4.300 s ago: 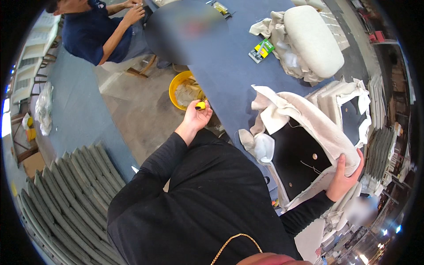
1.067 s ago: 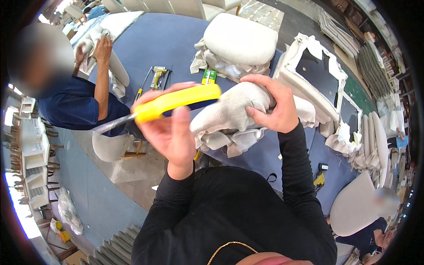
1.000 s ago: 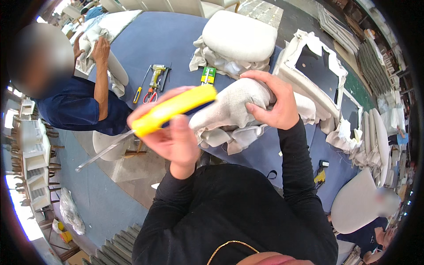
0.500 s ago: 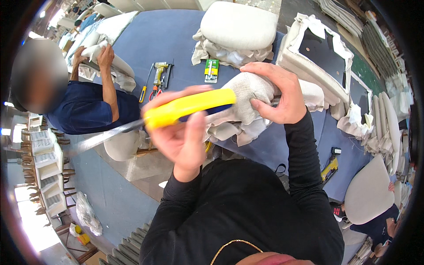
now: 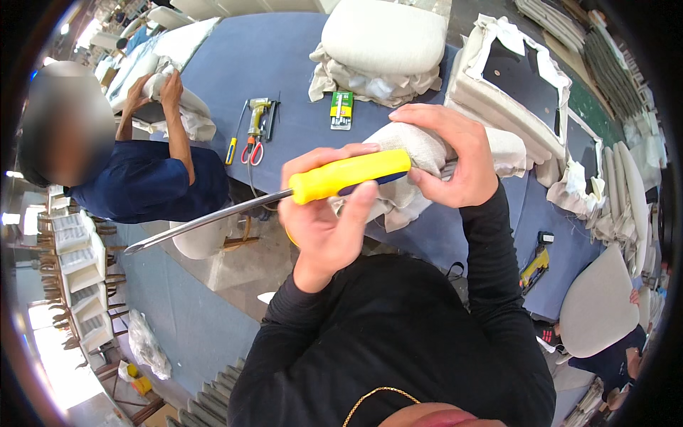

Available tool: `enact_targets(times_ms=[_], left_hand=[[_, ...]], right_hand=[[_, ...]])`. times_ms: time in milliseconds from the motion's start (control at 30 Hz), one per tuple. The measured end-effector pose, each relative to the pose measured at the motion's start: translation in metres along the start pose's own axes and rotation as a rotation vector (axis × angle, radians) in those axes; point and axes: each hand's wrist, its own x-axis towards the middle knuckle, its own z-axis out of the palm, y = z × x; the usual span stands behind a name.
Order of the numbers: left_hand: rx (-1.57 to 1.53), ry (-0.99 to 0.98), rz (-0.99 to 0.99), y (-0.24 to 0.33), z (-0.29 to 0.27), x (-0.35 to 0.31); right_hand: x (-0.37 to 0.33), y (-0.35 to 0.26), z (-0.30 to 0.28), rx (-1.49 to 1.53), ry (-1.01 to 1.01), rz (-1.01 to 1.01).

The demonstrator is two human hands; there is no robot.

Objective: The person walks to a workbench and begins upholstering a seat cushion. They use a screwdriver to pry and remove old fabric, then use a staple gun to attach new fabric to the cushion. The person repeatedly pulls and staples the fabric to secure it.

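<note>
My left hand (image 5: 321, 231) is closed around the yellow and dark blue handle of a screwdriver (image 5: 352, 175). Its long metal blade points down to the left, and the handle's end lies in front of the beige fabric by my right hand. Fingers and thumb of my right hand (image 5: 466, 165) grip a beige fabric-covered cushion piece (image 5: 407, 144) from its right side. Loose cloth (image 5: 393, 212) hangs below it; the handle and my hands hide part of the piece.
On the blue table (image 5: 284, 53) lie a staple gun (image 5: 257, 122), red-handled scissors (image 5: 252, 152), another screwdriver (image 5: 231, 151) and a green-yellow box (image 5: 341, 110). Upholstered seats (image 5: 384, 35) are stacked behind. At the left a co-worker (image 5: 153, 174) handles a cushion. Another staple gun (image 5: 535, 268) lies right.
My left hand and the screwdriver have moved right, closer to my right hand. The screwdriver's blade has swung to a steadier, clearly seen position. My right hand keeps its grip.
</note>
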Motion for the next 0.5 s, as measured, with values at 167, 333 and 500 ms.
enact_targets(times_ms=[167,333,500], left_hand=[[-0.329,0.444,0.131,0.018,0.005,0.009],[-0.343,0.047,-0.081,-0.056,0.014,0.012],[0.505,-0.367,-0.432,-0.204,0.002,0.005]], right_hand=[[-0.003,0.000,-0.004,0.012,-0.012,-0.012],[-0.011,0.007,-0.012,0.075,0.033,-0.116],[-0.035,0.015,-0.016,0.158,0.214,-0.038]])
